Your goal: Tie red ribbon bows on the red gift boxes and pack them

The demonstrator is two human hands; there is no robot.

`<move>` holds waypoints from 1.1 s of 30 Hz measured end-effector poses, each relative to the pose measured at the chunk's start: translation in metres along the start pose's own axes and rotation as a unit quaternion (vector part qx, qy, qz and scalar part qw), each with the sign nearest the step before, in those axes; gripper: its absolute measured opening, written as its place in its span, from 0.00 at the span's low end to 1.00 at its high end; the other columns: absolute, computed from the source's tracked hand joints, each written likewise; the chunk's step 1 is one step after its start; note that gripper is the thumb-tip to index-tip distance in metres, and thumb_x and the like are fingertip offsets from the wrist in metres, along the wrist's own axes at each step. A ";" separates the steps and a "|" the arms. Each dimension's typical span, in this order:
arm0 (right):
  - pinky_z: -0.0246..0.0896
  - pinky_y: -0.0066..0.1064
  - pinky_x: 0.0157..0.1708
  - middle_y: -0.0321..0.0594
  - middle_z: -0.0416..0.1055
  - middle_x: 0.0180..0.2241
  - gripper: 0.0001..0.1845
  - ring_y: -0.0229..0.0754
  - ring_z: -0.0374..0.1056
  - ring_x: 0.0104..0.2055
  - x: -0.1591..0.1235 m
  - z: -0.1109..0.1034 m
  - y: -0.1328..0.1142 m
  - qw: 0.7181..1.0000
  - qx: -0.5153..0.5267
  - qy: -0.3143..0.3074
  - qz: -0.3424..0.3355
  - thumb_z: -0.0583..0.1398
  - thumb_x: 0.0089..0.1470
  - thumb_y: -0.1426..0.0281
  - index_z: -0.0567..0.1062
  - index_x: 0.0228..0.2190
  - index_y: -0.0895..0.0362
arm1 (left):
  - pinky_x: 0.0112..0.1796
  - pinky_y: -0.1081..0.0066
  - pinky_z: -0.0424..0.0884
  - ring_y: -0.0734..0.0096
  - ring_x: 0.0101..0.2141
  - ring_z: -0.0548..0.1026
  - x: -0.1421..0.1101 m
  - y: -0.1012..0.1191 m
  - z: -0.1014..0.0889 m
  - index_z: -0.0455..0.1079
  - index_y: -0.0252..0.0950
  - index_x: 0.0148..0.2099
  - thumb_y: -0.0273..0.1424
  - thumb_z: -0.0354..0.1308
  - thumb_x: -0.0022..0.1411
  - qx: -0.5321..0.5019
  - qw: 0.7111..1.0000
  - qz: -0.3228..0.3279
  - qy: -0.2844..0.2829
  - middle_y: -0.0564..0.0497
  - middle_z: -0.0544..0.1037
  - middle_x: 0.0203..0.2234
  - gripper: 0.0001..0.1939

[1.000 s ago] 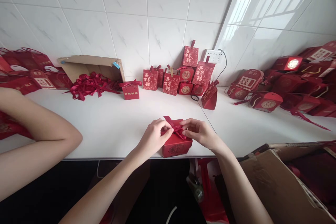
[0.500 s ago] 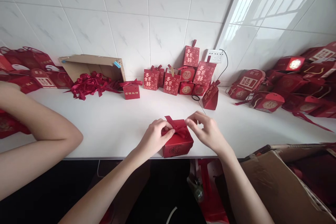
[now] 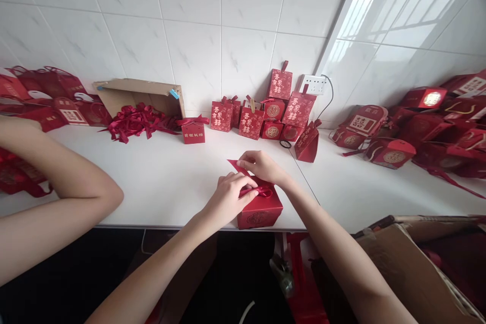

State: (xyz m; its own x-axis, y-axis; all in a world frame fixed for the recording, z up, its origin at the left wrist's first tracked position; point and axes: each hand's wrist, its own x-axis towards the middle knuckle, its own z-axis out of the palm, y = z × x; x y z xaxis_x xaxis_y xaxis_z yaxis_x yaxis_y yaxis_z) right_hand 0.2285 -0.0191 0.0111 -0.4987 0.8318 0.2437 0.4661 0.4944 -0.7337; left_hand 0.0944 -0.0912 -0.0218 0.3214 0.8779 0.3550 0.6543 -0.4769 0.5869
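The red gift box [image 3: 261, 215] stands upright on the white table [image 3: 163, 182], its lid shut and its front close to the table's near edge. On top of the gift box, the left hand [image 3: 230, 195] has thumb and fingers pinched together on the ribbon bow [image 3: 267, 191], at the bow's left side, while the right hand [image 3: 260, 167], reaching over the gift box's rear, seems to grip the ribbon tail [image 3: 232, 164] that points up and left. The closing looks done and the bow mostly formed, one loop showing; the tail, not yet lying flat, suggests the ribbon's shaping is unfinished. Behind the gift box to the left, a small bowed box [image 3: 194, 135] sits beside loose ribbons [image 3: 132, 121]; straight behind it are patterned boxes [image 3: 250, 124], and far to its right more boxes are piled [image 3: 429, 126]
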 end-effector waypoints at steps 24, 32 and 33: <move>0.59 0.29 0.29 0.35 0.67 0.29 0.05 0.37 0.63 0.27 -0.099 -0.003 0.005 0.982 -0.119 0.140 0.050 0.54 0.49 0.73 0.64 0.32 0.54 | 0.22 0.75 0.55 0.75 0.19 0.62 -0.017 0.002 -0.013 0.58 0.37 0.23 0.48 0.51 0.56 -0.157 0.963 -0.217 -0.033 0.58 0.64 0.15 0.21; 0.49 0.27 0.22 0.33 0.57 0.18 0.27 0.35 0.54 0.22 -0.092 -0.012 0.001 0.984 -0.005 0.048 0.169 0.47 0.54 0.48 0.63 0.18 0.56 | 0.25 0.75 0.57 0.76 0.22 0.63 -0.016 0.002 -0.013 0.61 0.35 0.24 0.46 0.52 0.57 -0.186 0.960 -0.205 -0.048 0.57 0.66 0.19 0.19; 0.48 0.27 0.21 0.33 0.57 0.17 0.28 0.35 0.53 0.22 -0.088 -0.010 0.002 0.982 -0.003 0.056 0.178 0.48 0.54 0.48 0.63 0.17 0.56 | 0.25 0.75 0.57 0.76 0.22 0.63 -0.015 0.001 -0.013 0.61 0.35 0.24 0.45 0.52 0.56 -0.189 0.959 -0.207 -0.047 0.57 0.66 0.19 0.19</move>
State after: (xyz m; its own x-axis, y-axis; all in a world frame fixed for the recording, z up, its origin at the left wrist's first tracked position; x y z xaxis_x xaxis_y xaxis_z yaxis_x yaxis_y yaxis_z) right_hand 0.2806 -0.0892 -0.0059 -0.2199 0.9747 0.0412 0.6007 0.1685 -0.7815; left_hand 0.0816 -0.1058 -0.0175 0.1592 0.9870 -0.0218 0.4505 -0.0530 0.8912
